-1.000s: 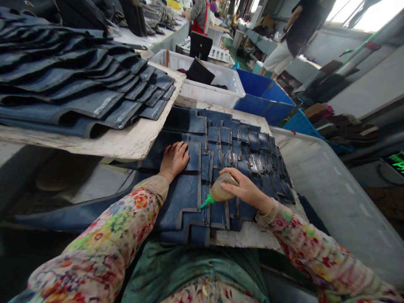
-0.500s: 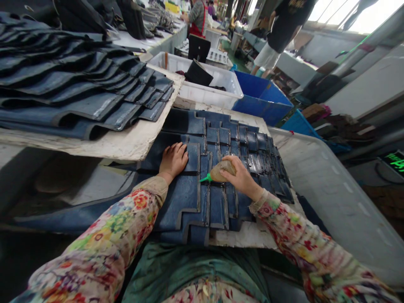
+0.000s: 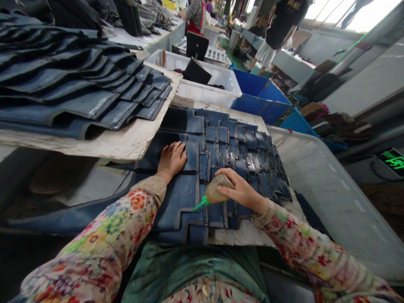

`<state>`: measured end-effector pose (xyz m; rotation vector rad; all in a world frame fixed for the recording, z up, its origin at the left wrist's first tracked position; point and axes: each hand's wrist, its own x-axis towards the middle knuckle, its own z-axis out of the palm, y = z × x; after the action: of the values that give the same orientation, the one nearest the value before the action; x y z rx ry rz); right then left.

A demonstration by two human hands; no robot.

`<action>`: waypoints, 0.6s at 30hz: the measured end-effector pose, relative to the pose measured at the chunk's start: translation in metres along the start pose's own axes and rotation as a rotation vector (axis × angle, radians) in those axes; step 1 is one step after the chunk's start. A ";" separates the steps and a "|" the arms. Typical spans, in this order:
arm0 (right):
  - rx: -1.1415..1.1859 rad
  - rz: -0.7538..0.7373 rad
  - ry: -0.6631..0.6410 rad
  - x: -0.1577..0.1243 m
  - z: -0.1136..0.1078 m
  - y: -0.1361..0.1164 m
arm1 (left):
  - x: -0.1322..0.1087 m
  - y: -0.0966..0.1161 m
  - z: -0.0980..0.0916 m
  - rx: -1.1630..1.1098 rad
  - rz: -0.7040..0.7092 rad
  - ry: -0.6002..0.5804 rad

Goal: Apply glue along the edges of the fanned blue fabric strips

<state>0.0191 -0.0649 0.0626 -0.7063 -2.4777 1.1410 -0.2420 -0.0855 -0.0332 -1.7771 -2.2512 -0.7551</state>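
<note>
Overlapping dark blue leather-like pieces [image 3: 176, 189] lie in stepped rows on a pale board [image 3: 243, 233] in front of me. My left hand [image 3: 172, 158] rests flat on the upper left pieces, fingers stretched out. In my right hand [image 3: 238, 189] is a tan squeeze bottle [image 3: 217, 189] with a green nozzle, tilted down to the left. The nozzle tip [image 3: 195, 208] is at the grey edge of the nearest large piece, by its stepped corner. Shiny wet-looking strips run along many edges to the right.
A second board [image 3: 126, 145] at the left carries a thick stack of similar blue pieces [image 3: 78, 101]. Beyond stand a white bin [image 3: 208, 94] with dark items and a blue bin [image 3: 259, 99]. A translucent tub [image 3: 334, 193] is at the right. Two people [image 3: 279, 31] [image 3: 196, 17] are farther back.
My right hand has moved the bottle towards me, its nozzle sliding down along the piece's edge to the stepped corner. My left hand stays in place on the pieces.
</note>
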 end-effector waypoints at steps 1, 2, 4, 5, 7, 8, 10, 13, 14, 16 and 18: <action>-0.004 -0.012 -0.002 0.000 0.001 0.000 | 0.000 0.000 0.000 -0.003 -0.001 0.002; -0.010 -0.020 0.002 0.001 0.002 0.002 | 0.000 0.000 0.000 -0.006 -0.002 0.003; -0.031 -0.026 0.042 0.005 0.003 0.008 | 0.000 0.000 0.000 -0.007 -0.002 0.004; -0.047 -0.030 0.074 0.008 0.004 0.011 | 0.000 0.000 0.000 -0.007 -0.002 0.005; -0.086 -0.049 0.145 0.013 0.003 0.017 | 0.000 -0.001 0.001 -0.005 0.000 0.006; -0.102 -0.061 0.172 0.015 0.003 0.019 | 0.000 -0.001 0.001 -0.004 0.000 0.008; -0.112 -0.078 0.175 0.015 0.002 0.020 | 0.000 -0.001 0.001 -0.006 0.000 0.011; -0.071 -0.088 0.064 0.012 0.000 0.014 | 0.000 -0.001 0.001 -0.014 -0.001 0.010; -0.058 -0.093 0.031 0.012 0.000 0.012 | 0.000 -0.001 0.000 -0.017 -0.001 0.009; -0.064 -0.107 0.024 0.015 0.001 0.013 | 0.000 -0.001 0.000 -0.022 -0.001 0.006; -0.111 -0.116 0.098 0.022 0.001 0.017 | 0.000 -0.001 0.000 -0.024 0.002 0.004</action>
<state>0.0058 -0.0443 0.0507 -0.6228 -2.4787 0.9118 -0.2428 -0.0858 -0.0338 -1.7864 -2.2468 -0.7885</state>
